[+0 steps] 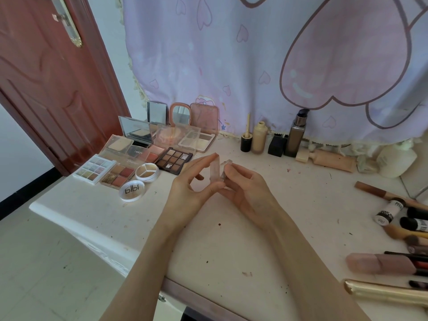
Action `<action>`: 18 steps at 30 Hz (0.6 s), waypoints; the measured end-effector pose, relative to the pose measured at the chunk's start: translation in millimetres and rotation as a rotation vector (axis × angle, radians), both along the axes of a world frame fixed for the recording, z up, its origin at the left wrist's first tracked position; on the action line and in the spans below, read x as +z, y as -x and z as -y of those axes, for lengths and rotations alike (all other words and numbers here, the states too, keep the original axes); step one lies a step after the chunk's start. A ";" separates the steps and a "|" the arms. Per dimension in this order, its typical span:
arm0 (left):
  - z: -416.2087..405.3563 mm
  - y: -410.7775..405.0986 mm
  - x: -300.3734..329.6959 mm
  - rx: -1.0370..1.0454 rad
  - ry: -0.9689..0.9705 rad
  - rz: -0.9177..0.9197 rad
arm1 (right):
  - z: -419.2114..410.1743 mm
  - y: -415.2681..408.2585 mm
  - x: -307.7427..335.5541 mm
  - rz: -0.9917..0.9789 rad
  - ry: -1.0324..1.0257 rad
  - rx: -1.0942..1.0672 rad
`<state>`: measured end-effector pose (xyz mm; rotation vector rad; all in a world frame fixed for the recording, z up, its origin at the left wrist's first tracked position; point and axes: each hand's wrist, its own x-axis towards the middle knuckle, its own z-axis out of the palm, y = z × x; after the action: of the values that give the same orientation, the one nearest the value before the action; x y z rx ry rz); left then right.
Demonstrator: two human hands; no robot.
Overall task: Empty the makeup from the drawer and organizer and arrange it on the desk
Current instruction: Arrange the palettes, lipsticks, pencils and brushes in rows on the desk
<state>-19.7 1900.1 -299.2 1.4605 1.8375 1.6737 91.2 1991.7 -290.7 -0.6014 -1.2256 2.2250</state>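
Observation:
Above the middle of the white desk (231, 239), both hands hold a small clear pinkish makeup case (215, 169). My left hand (192, 188) pinches the upright clear part between thumb and forefinger. My right hand (243, 188) grips the other clear part (225, 164) right beside it; the two parts touch near the bottom. Several open eyeshadow palettes (173, 160) and compacts lie at the desk's left rear, with a round three-part pot (147, 173) and its white lid (132, 190) in front of them.
Foundation bottles (259, 137) and a dark pump bottle (297, 135) stand along the back by a pink heart-print cloth. A beige tube (328, 159) lies near them. Brushes, tubes and pencils (403, 230) lie heaped at the right edge. A brown door (46, 89) stands at the left.

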 end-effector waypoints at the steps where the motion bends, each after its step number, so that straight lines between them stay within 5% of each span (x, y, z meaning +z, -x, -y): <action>1: 0.4 0.0 0.6 0.003 -0.012 0.031 | -0.4 0.4 -0.1 -0.004 0.006 -0.016; 14: -0.2 6.6 0.7 0.256 -0.072 0.402 | 1.9 3.4 -6.5 0.116 -0.067 -0.037; 18: -0.2 3.8 3.4 0.208 -0.109 0.453 | 4.6 5.7 -6.4 0.257 -0.281 -0.160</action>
<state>-23.5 1900.3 -295.7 0.8450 1.7041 2.0262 85.5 1987.2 -297.0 -0.8564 -1.5268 1.8430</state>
